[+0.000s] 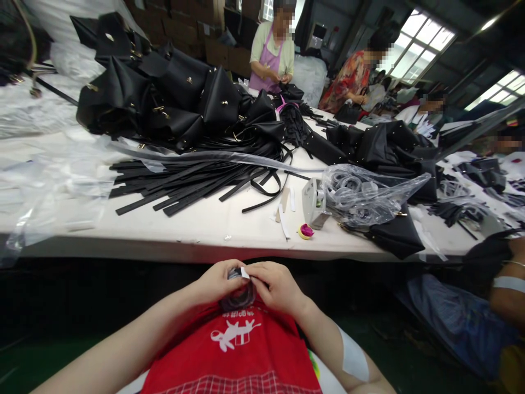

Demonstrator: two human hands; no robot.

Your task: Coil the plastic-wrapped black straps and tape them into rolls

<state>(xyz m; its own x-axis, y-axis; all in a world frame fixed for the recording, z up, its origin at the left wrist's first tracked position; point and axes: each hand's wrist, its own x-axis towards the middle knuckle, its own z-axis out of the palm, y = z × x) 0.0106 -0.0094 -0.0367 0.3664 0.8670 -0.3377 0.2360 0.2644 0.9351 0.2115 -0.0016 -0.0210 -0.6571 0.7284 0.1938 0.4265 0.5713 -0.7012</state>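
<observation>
Close to my red apron, my left hand (219, 283) is closed around a small coiled bundle (238, 300), dark and partly see-through; its exact kind is hard to make out. A small white strip (245, 272) sits at the top of the bundle. My right hand (278, 284) meets the left one there, its thumb and fingers pinching the strip's edge. Both hands hover in front of the table's near edge, and the fingers cover much of the coil.
On the white table (197, 230) lie black straps (180, 189), a heap of black bags (164, 93), a tape dispenser (315, 202), a small yellow-rimmed tub (305, 231) and clear plastic-wrapped coils (361, 194). Co-workers stand across the table; another person's arm (511, 279) is at right.
</observation>
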